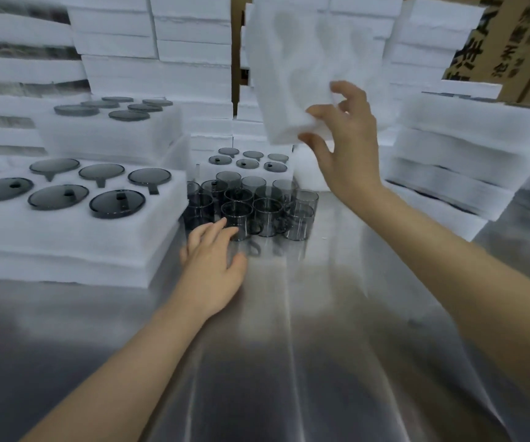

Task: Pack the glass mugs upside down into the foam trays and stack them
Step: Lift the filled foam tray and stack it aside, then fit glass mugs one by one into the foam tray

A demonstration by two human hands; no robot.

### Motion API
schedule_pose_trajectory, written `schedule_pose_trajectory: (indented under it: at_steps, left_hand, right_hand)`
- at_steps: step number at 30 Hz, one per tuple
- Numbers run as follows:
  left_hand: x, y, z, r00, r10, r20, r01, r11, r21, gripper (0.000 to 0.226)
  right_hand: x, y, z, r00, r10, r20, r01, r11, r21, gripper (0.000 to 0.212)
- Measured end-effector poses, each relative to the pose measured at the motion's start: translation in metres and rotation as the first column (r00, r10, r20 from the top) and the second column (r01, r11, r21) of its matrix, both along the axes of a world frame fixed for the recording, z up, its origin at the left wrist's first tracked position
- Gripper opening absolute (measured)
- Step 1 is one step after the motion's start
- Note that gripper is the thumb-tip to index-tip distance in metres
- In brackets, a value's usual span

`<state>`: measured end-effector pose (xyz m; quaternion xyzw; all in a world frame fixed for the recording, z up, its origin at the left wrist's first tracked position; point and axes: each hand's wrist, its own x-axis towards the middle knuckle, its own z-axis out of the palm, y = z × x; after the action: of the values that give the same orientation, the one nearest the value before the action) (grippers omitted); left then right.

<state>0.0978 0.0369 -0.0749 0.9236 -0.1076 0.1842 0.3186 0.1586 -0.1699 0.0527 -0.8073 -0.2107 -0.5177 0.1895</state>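
Several smoky grey glass mugs [250, 205] stand upright in a cluster on the metal table [289, 314]. My left hand [214, 260] lies flat with straight fingers on the table, its fingertips touching the nearest mug. My right hand [341, 135] is raised and grips the lower corner of an empty white foam tray [301, 65], held tilted in the air above the mugs. To the left a filled foam tray [75, 228] shows upturned mug bases and rests on another tray.
More filled trays stand behind at the left [107, 132] and centre [247, 161]. A stack of foam trays [458, 161] sits at the right. Tall foam stacks [161, 59] and cardboard boxes [518, 43] close off the back.
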Motion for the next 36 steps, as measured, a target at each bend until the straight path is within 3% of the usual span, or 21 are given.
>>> schedule_pose_trajectory:
  at_steps: [3,5,6,8,10,11,13,18,20,21,22,24,25,26,29,31,36]
  left_hand:
    - [0.001,0.002,0.003,0.999,-0.027,-0.03,0.023,0.992,-0.121,0.043]
    - [0.001,0.005,0.007,0.996,-0.028,-0.081,-0.002,0.935,-0.354,0.035]
    - [0.0,0.006,0.01,0.992,-0.039,-0.121,-0.03,0.856,-0.517,0.032]
    - [-0.004,0.01,0.016,0.978,-0.088,-0.187,-0.095,0.611,-0.786,0.03]
    - [-0.012,0.014,0.021,0.972,-0.144,-0.184,-0.101,0.452,-0.886,0.034]
    - [-0.014,0.015,0.022,0.972,-0.164,-0.169,-0.084,0.43,-0.899,0.035]
    - [-0.017,0.017,0.021,0.971,-0.189,-0.144,-0.034,0.491,-0.871,0.033]
    - [-0.026,0.018,0.016,0.922,-0.326,-0.209,0.114,0.745,-0.658,0.03]
    - [-0.029,0.018,0.015,0.887,-0.39,-0.246,0.176,0.779,-0.601,0.036]
    - [-0.029,0.018,0.015,0.873,-0.415,-0.256,0.193,0.776,-0.6,0.036]
    - [-0.029,0.018,0.015,0.865,-0.43,-0.257,0.202,0.769,-0.606,0.035]
    - [-0.027,0.017,0.015,0.873,-0.422,-0.244,0.19,0.756,-0.627,0.039]
    - [-0.026,0.017,0.015,0.885,-0.405,-0.229,0.179,0.751,-0.635,0.043]
    - [-0.026,0.017,0.016,0.899,-0.385,-0.211,0.169,0.747,-0.643,0.047]
    - [-0.025,0.019,0.021,0.924,-0.333,-0.187,0.113,0.706,-0.699,0.057]
    - [-0.02,0.023,0.022,0.924,-0.328,-0.196,0.087,0.679,-0.729,0.059]
    - [-0.008,0.027,0.02,0.891,-0.399,-0.215,0.13,0.68,-0.722,0.051]
  right_hand:
    - [-0.077,0.011,0.001,0.992,0.04,0.123,-0.022,0.989,-0.146,0.024]
    - [-0.123,0.017,-0.007,0.99,0.074,0.12,-0.051,0.982,-0.183,0.024]
    - [-0.142,0.018,-0.014,0.992,0.089,0.093,-0.066,0.972,-0.224,0.024]
    - [-0.17,0.019,-0.041,0.995,0.091,-0.041,-0.1,0.911,-0.401,0.026]
    - [-0.184,0.022,-0.072,0.957,0.014,-0.289,-0.178,0.815,-0.552,0.031]
    - [-0.185,0.023,-0.083,0.927,-0.02,-0.375,-0.207,0.806,-0.555,0.032]
    - [-0.178,0.021,-0.095,0.895,-0.015,-0.445,-0.234,0.835,-0.498,0.033]
    - [-0.178,0.023,-0.097,0.93,0.045,-0.365,-0.217,0.869,-0.445,0.038]
    - [-0.177,0.012,-0.086,0.918,0.204,-0.339,-0.269,0.95,-0.158,0.034]
    - [-0.17,0.0,-0.077,0.937,0.266,-0.229,-0.262,0.964,0.048,0.03]
    - [-0.159,-0.018,-0.069,0.955,0.278,-0.104,-0.243,0.934,0.263,0.026]
    - [-0.137,-0.055,-0.061,0.975,0.219,0.042,-0.192,0.729,0.657,0.023]
    - [-0.126,-0.07,-0.067,0.982,0.185,0.035,-0.142,0.607,0.782,0.023]
    - [-0.115,-0.08,-0.076,0.986,0.163,-0.032,-0.063,0.548,0.834,0.023]
    - [-0.083,-0.095,-0.109,0.924,0.207,-0.321,0.14,0.598,0.789,0.027]
    - [-0.063,-0.096,-0.115,0.892,0.22,-0.396,0.173,0.642,0.747,0.026]
    - [-0.024,-0.074,-0.115,0.856,0.226,-0.465,-0.04,0.925,0.377,0.033]
